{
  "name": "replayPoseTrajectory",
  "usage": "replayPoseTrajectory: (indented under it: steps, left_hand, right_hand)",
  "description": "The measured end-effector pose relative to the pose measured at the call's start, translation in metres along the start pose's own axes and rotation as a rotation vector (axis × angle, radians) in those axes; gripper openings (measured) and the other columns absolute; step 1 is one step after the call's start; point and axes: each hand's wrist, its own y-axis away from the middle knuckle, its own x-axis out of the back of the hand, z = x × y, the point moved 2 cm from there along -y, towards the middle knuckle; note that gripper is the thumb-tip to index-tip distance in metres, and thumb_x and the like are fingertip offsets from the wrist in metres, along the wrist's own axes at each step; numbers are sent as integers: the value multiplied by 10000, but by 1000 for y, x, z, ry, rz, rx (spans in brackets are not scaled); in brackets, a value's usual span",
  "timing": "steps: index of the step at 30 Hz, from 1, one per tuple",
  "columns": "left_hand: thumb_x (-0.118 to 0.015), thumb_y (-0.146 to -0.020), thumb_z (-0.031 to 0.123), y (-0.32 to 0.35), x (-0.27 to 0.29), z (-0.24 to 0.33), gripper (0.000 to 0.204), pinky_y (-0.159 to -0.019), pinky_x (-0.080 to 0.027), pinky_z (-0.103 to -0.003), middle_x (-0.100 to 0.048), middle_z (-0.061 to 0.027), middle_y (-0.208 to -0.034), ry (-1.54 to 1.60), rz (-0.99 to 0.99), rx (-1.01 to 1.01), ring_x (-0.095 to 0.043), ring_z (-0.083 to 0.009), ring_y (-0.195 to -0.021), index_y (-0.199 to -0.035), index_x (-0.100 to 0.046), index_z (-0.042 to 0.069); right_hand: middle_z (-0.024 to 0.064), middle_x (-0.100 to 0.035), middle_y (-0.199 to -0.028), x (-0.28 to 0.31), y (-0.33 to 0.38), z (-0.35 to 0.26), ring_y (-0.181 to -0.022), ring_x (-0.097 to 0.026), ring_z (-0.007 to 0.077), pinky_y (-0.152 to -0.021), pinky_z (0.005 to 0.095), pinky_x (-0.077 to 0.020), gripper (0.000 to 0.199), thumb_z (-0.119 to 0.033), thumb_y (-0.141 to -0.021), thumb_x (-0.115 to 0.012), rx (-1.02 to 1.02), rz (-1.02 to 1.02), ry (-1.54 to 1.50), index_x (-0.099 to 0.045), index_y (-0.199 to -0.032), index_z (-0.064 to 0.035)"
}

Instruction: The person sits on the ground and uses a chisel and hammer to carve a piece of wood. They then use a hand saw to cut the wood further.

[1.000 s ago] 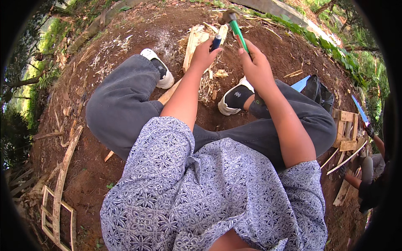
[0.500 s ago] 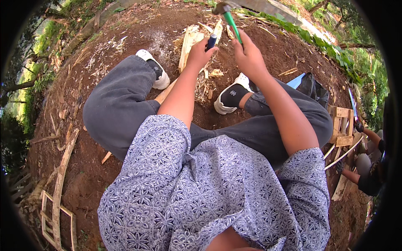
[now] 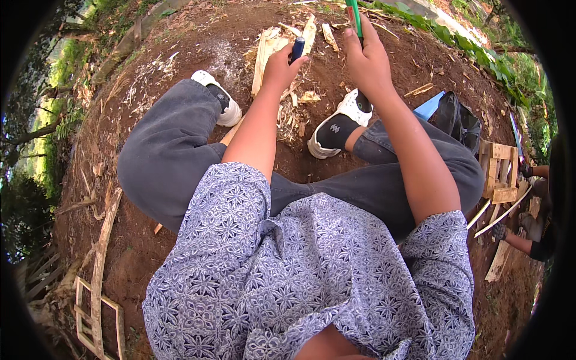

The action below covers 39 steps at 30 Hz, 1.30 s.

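Just past the white shoes (image 3: pixel 336 123) on the dirt, both hands are up and busy over a split piece of pale wood (image 3: pixel 264 53). The left hand (image 3: pixel 281 71) is wrapped tight around a dark blue handle (image 3: pixel 296 49) that sticks up out of the fist; what's at the bottom end of it is hidden behind the fingers, so I can't tell what kind of tool it is. The right hand (image 3: pixel 367 60) is a bit to the right of the left one, not touching it, and it's clenched around a green handle (image 3: pixel 354 13) that runs up toward the top edge of the shot, with the tool's head cut off up there. The pale wood sits on the ground just beyond the left hand, with chips and splinters (image 3: pixel 297 105) scattered between it and the shoes. To the right of the shoes, beside the knee, there's a dark bag (image 3: pixel 457 120), and further right a small wooden frame (image 3: pixel 499 171) with another person's arm (image 3: pixel 522 243) near it. Way over on the left of the shoes, a ladder-like wooden frame (image 3: pixel 96 294) lies flat on the soil.
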Motion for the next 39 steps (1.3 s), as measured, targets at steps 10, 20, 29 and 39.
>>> replayPoseTrajectory:
  steps: [10,20,29,39]
  left_hand:
    - [-805,-889,360,-9,-15,3,503,-754,-564,-388,-763,-158,-1007,8,-44,50,-740,-274,-857,-1279,-675,72]
    - [-686,-979,234,-37,9,-92,261,-698,-591,-364,-734,-138,-968,24,213,352,-746,-244,-787,-1093,-617,9]
    - [-785,-902,263,8,4,-97,444,-513,-617,-332,-699,-154,-962,124,303,451,-741,-216,-654,-1155,-567,-28]
    - [-852,-812,432,17,38,-22,528,-730,-558,-429,-718,-145,-827,-169,423,114,-721,-324,-759,-1020,-604,16]
  right_hand:
    - [151,-706,-881,-8,-3,33,-758,-693,241,-718,405,-535,501,-295,-1003,-581,85,6,53,-532,-1477,-141]
    - [2,-572,-789,4,3,14,-603,-516,82,-528,286,-435,513,-285,-1023,-597,-207,-201,-312,-505,-1517,-182]
    - [-51,-471,-773,4,-1,26,-552,-406,29,-462,221,-373,433,-303,-1055,-592,-296,-246,-357,-514,-1469,-204]
    - [-8,-639,-873,2,5,-4,-675,-529,57,-519,236,-420,376,-115,-1033,-528,-240,-250,-554,-583,-1405,-99]
